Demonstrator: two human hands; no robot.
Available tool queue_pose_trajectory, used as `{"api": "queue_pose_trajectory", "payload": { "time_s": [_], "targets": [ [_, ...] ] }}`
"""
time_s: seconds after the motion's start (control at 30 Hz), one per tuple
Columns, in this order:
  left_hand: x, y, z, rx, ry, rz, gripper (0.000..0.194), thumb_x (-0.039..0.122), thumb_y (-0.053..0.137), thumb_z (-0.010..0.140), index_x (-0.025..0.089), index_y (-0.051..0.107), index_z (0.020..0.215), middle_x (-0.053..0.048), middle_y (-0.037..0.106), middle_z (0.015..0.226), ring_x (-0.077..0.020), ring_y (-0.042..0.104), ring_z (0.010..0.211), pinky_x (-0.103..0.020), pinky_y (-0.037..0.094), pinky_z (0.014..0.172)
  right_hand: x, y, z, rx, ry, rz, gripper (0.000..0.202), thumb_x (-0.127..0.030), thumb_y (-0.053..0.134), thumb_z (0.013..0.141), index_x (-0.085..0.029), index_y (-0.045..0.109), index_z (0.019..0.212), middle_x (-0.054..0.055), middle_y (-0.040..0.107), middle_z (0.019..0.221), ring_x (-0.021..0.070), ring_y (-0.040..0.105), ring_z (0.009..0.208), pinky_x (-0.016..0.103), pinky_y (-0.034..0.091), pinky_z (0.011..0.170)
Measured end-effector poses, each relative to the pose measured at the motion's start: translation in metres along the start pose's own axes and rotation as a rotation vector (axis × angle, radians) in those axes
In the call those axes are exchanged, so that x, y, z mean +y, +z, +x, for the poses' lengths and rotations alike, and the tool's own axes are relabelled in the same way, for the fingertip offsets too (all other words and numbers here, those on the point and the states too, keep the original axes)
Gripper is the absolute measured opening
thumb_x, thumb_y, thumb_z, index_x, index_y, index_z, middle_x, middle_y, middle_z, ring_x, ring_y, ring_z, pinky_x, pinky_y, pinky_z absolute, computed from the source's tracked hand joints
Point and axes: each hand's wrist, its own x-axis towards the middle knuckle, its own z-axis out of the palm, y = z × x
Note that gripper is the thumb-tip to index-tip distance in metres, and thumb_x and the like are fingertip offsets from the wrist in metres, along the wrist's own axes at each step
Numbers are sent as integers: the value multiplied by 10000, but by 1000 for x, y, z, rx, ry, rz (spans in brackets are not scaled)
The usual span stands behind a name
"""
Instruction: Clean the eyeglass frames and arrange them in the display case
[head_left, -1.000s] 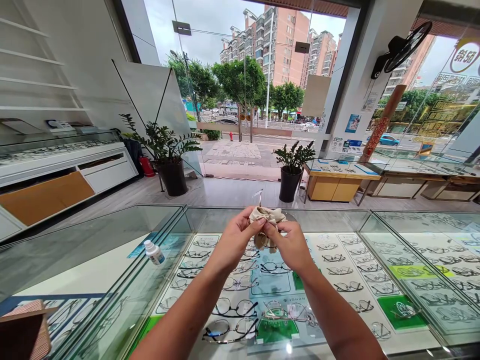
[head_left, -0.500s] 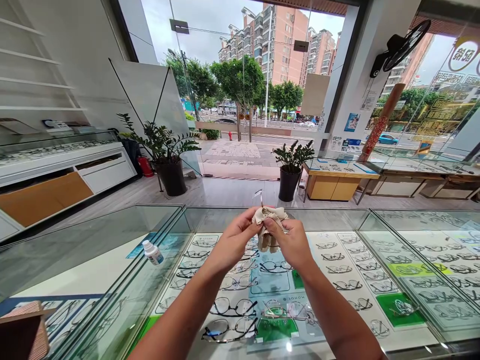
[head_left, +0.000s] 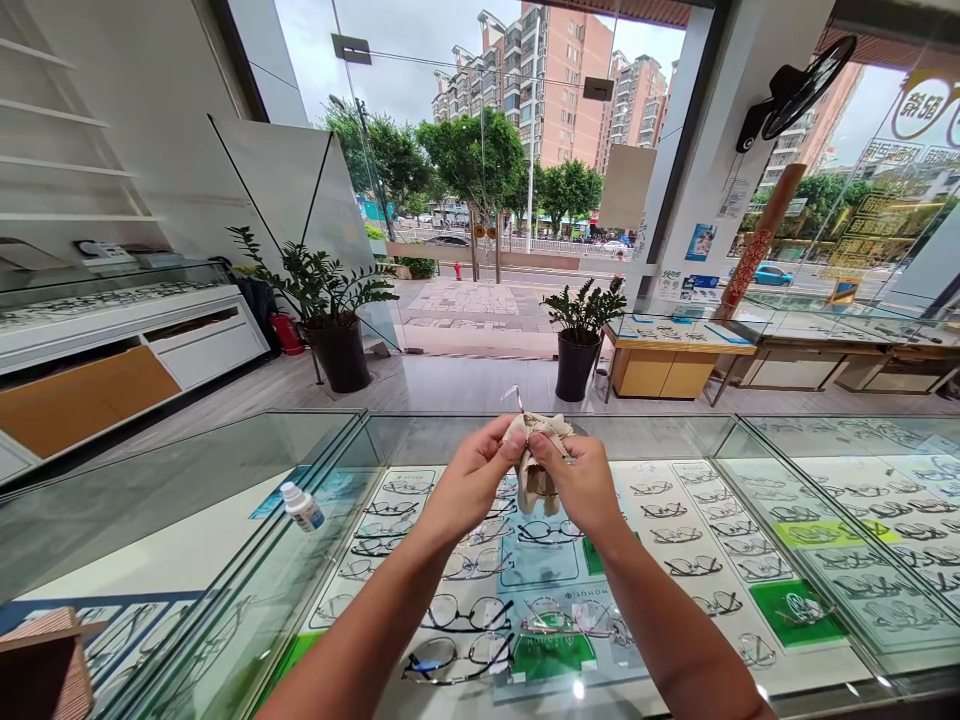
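Observation:
My left hand (head_left: 484, 465) and my right hand (head_left: 581, 475) meet above the glass counter, both closed on a crumpled beige cloth (head_left: 538, 490). The thumbs press into it side by side. Out of the top of the cloth rises a thin temple of a pair of glasses (head_left: 519, 400) with a small white tag at its tip. Most of the glasses' frame is hidden by cloth and fingers. Rows of eyeglasses (head_left: 469, 612) lie inside the showcase under my forearms.
A small white spray bottle (head_left: 301, 507) stands on the counter glass to the left. A brown box (head_left: 45, 660) sits at the lower left corner. Beyond the showcase (head_left: 637, 430) are potted plants (head_left: 339, 350), a glass door and another display case (head_left: 660, 365).
My hands stay together on the cloth with only slight shifts of the fingers. The tagged temple has moved slightly left and tilts a little differently. The view has shifted slightly.

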Motion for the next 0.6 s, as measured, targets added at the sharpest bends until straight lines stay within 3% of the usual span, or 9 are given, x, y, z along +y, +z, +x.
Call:
{"api": "queue_pose_trajectory", "payload": {
  "time_s": [0.3, 0.47, 0.6],
  "targets": [
    [-14, 1, 6, 13, -52, -104, 408, 533, 794, 926, 182, 840, 1128, -95, 807, 1036, -248, 718, 1010, -355, 531, 995, 7, 1, 5, 10, 30, 55, 743, -852, 682, 842, -166, 611, 565, 7, 506, 545, 127, 411, 557, 284, 320, 523],
    [-15, 2, 5, 37, -66, -94, 415, 547, 850, 862, 165, 854, 1024, -83, 799, 944, -237, 706, 925, -339, 539, 911, 2, 1, 7, -25, 57, 108, 754, -875, 706, 798, -175, 590, 542, 15, 533, 537, 124, 437, 545, 272, 352, 513],
    [-19, 1, 5, 69, -64, -98, 425, 558, 893, 805, 152, 838, 918, -60, 754, 813, -191, 657, 746, -306, 531, 739, -5, 0, 6, -121, 106, 170, 760, -898, 699, 782, -178, 584, 566, 10, 528, 537, 115, 432, 523, 266, 344, 494]
  ]
}}
